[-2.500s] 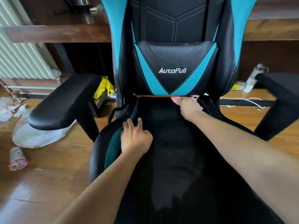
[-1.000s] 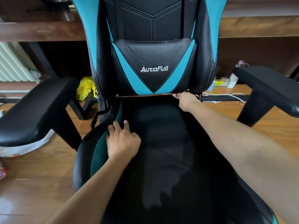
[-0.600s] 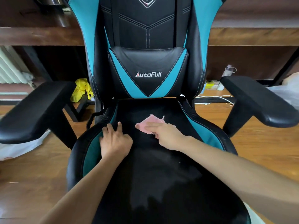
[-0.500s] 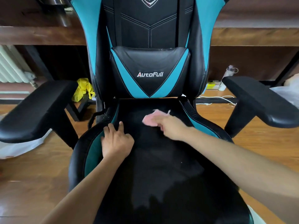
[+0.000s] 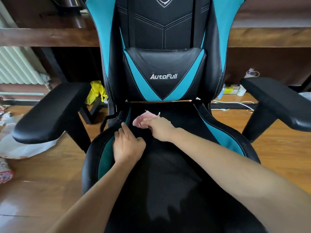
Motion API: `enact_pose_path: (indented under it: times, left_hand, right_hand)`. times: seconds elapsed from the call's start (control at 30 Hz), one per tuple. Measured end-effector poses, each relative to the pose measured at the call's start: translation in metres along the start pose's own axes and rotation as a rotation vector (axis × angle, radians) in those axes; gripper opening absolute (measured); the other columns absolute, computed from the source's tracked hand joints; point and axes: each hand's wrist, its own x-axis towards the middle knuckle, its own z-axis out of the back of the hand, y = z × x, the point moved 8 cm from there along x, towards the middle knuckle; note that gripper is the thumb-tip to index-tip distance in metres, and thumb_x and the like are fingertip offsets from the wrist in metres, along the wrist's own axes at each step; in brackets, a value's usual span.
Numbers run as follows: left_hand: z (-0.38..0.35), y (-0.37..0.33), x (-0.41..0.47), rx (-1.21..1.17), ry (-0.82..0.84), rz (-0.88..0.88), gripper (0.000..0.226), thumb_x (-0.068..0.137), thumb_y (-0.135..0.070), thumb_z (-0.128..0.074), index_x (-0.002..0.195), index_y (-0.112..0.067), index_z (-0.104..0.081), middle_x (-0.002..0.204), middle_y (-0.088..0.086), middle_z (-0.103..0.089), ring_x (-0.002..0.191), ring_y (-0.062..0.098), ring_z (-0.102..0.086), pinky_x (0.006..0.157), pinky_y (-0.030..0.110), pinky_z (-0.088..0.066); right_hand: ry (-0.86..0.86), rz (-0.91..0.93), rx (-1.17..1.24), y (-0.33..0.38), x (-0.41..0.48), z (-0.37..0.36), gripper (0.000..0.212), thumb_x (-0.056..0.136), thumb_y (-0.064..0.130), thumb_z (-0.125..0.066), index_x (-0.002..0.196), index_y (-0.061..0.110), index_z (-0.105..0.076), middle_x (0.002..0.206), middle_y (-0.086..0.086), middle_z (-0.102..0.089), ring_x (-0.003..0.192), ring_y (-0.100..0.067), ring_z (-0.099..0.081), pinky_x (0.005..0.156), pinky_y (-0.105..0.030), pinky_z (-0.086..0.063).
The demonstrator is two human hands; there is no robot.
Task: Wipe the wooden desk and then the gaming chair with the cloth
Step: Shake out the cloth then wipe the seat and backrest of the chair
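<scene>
**Risks.** The black-and-teal leatherette gaming chair (image 5: 165, 31) is standing just in front of the dark wooden desk (image 5: 50, 37). If it is sitting on castors, which are not visible, a hard forward stroke could be driving it into the desk edge. The left hand (image 5: 127, 145) is bracing against this. It is lying flat, fingers straight and close together, on the left bolster of the black fabric seat (image 5: 176, 165), toward the back-left corner.

A darker damp-looking patch (image 5: 168, 190) is running down the middle of the seat toward its front edge. Further wetting risks soaking the fabric rather than cleaning it.

The right hand (image 5: 159, 130) is gripping the small crumpled pink cloth (image 5: 143, 118), fingers curled round it, and pressing it onto the seat near the rear edge, left of centre. Bunched like this, the cloth is covering little surface per pass. Its loose thread could be catching in the gap under the black padded lumbar cushion (image 5: 164, 73).

The hands are working close together, so a leftward stroke would be running into the left hand.

**Count.**
- One gaming chair
- One wooden desk
- Two black padded armrests, left (image 5: 50, 111) and right (image 5: 276, 100)
- One lumbar cushion
- One damp-looking patch
- Two hands
- One pink cloth
</scene>
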Motion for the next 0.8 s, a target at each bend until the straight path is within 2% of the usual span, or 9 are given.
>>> enact_pose_path:
  times: [0.07,0.13,0.2,0.27,0.37,0.47,0.63,0.73,0.8]
  left_hand:
    - [0.000,0.000,-0.002,-0.005,-0.002,0.000,0.085,0.088,-0.025,-0.054,0.161,0.002,-0.020,0.150,0.020,-0.047,0.139,0.037,-0.038,0.110,0.049,-0.041]
    - [-0.001,0.000,-0.004,-0.004,-0.007,-0.012,0.081,0.089,-0.023,-0.055,0.159,0.002,-0.025,0.149,0.021,-0.047,0.138,0.038,-0.039,0.111,0.048,-0.041]
    - [0.000,0.000,-0.006,-0.024,-0.016,-0.023,0.076,0.087,-0.022,-0.055,0.156,0.000,-0.032,0.147,0.019,-0.050,0.137,0.037,-0.041,0.110,0.048,-0.042]
    - [0.001,0.000,-0.007,-0.054,-0.027,-0.039,0.068,0.085,-0.023,-0.056,0.149,-0.005,-0.040,0.141,0.014,-0.055,0.133,0.034,-0.044,0.107,0.047,-0.043]
    - [0.002,0.002,-0.005,-0.063,-0.037,-0.047,0.054,0.086,-0.029,-0.057,0.137,-0.014,-0.050,0.132,0.009,-0.060,0.126,0.031,-0.048,0.103,0.044,-0.044]
    - [0.001,-0.001,-0.002,-0.016,-0.035,-0.044,0.051,0.087,-0.034,-0.055,0.135,-0.015,-0.053,0.132,0.009,-0.057,0.126,0.031,-0.046,0.103,0.046,-0.045]
    - [0.002,-0.005,-0.006,0.047,-0.040,-0.042,0.045,0.091,-0.035,-0.052,0.129,-0.011,-0.055,0.132,0.013,-0.053,0.125,0.034,-0.047,0.093,0.048,-0.050]
    - [0.008,-0.003,-0.007,0.015,-0.053,-0.020,0.038,0.091,-0.032,-0.055,0.121,-0.008,-0.058,0.131,0.013,-0.053,0.124,0.034,-0.049,0.089,0.047,-0.051]
    - [0.010,-0.002,-0.007,-0.002,-0.050,-0.014,0.035,0.092,-0.027,-0.055,0.119,-0.005,-0.059,0.130,0.014,-0.053,0.123,0.035,-0.050,0.090,0.047,-0.050]
  right_hand:
    - [0.026,0.102,-0.019,0.001,-0.024,-0.008,0.065,0.092,-0.003,-0.052,0.143,0.035,-0.061,0.121,0.006,-0.069,0.104,-0.023,-0.065,0.090,-0.035,-0.055]
    - [0.017,0.183,-0.022,-0.004,-0.042,-0.003,0.071,0.088,-0.006,-0.053,0.144,0.036,-0.061,0.105,0.016,-0.068,0.089,-0.015,-0.061,0.076,-0.015,-0.046]
    - [0.025,0.189,-0.059,-0.013,-0.038,0.006,0.073,0.086,-0.008,-0.055,0.144,0.036,-0.062,0.119,0.017,-0.071,0.102,-0.016,-0.064,0.080,-0.022,-0.047]
    - [0.023,0.129,-0.131,-0.028,-0.011,0.020,0.073,0.089,-0.009,-0.054,0.149,0.032,-0.059,0.142,0.002,-0.066,0.122,-0.025,-0.063,0.095,-0.036,-0.051]
    - [-0.012,-0.008,-0.162,-0.038,0.030,0.032,0.072,0.093,-0.014,-0.048,0.155,0.023,-0.051,0.166,-0.005,-0.040,0.150,-0.028,-0.041,0.116,-0.045,-0.041]
    - [-0.030,-0.063,-0.182,-0.033,0.035,0.027,0.061,0.093,-0.011,-0.047,0.142,0.022,-0.059,0.152,-0.005,-0.050,0.135,-0.036,-0.053,0.107,-0.052,-0.049]
    - [-0.003,-0.040,-0.089,-0.020,-0.026,0.008,0.052,0.099,-0.001,-0.049,0.139,0.026,-0.066,0.124,-0.001,-0.069,0.112,-0.026,-0.065,0.097,-0.039,-0.052]
    - [0.002,0.077,-0.081,0.000,-0.073,-0.004,0.064,0.091,-0.006,-0.046,0.129,0.042,-0.068,0.103,0.003,-0.070,0.086,-0.025,-0.063,0.077,-0.041,-0.054]
    - [0.009,0.112,-0.054,0.002,-0.083,-0.003,0.072,0.088,-0.009,-0.047,0.129,0.047,-0.065,0.098,0.004,-0.070,0.082,-0.024,-0.061,0.075,-0.042,-0.054]
